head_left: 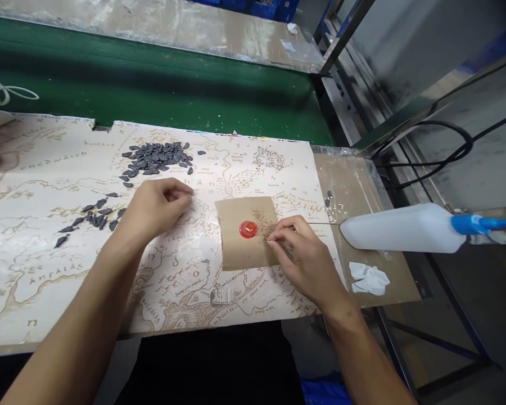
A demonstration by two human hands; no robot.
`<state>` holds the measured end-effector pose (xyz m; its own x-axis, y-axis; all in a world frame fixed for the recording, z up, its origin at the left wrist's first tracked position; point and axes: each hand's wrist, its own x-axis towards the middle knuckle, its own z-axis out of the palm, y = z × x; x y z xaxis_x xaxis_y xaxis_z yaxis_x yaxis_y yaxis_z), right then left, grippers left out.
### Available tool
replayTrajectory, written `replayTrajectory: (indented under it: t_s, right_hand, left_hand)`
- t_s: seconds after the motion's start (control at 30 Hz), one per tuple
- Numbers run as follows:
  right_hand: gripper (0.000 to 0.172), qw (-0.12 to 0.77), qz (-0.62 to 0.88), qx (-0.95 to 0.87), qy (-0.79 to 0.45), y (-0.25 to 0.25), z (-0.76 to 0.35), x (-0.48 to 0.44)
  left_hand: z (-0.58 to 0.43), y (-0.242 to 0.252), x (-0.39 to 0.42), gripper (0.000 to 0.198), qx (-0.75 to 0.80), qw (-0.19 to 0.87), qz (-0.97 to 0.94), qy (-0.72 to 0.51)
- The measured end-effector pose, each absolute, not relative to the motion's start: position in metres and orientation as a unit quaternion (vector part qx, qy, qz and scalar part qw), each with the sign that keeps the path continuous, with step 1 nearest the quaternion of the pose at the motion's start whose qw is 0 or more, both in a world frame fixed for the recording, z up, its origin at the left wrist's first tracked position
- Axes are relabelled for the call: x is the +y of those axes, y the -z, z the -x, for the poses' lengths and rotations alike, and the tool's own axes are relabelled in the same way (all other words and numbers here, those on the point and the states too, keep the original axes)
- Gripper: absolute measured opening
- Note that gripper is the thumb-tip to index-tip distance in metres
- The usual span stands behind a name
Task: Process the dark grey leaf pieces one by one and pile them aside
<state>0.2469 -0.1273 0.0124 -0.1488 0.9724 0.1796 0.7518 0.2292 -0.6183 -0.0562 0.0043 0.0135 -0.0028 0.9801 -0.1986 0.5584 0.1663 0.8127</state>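
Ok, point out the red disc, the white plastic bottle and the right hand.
Red disc (248,229): head view, its middle.
White plastic bottle (398,228): head view, its body.
Right hand (306,261): head view, back of the hand.

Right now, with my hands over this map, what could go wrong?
Your right hand is among the loose tan crumbs on the brown paper sheet, so a slip could scatter them or nudge the red disc. Your left hand is near the dark leaf-shaped pieces, which might get swept about. The white plastic bottle could also get knocked.
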Motion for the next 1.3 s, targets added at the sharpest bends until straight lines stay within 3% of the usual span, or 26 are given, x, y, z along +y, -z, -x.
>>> replayTrajectory:
  t_s: [0.2,0.37,1.3]
  right_hand:
    - [0.006,0.502,0.544,-0.56,-0.372,-0.034,-0.229,-0.13]
    - [0.004,0.528,0.515,-0.514,-0.437,-0.042,-0.206,-0.127]
    - [0.004,0.525,0.527,-0.536,-0.399,-0.037,-0.196,-0.126]
  left_hand:
    - [0.01,-0.02,-0.056,0.032,0.484,0.658,-0.383,-0.431]
    - [-0.019,-0.023,-0.089,0.029,0.413,0.747,-0.273,-0.444]
    - [-0.025,-0.022,-0.1,0.029,0.41,0.757,-0.236,-0.451]
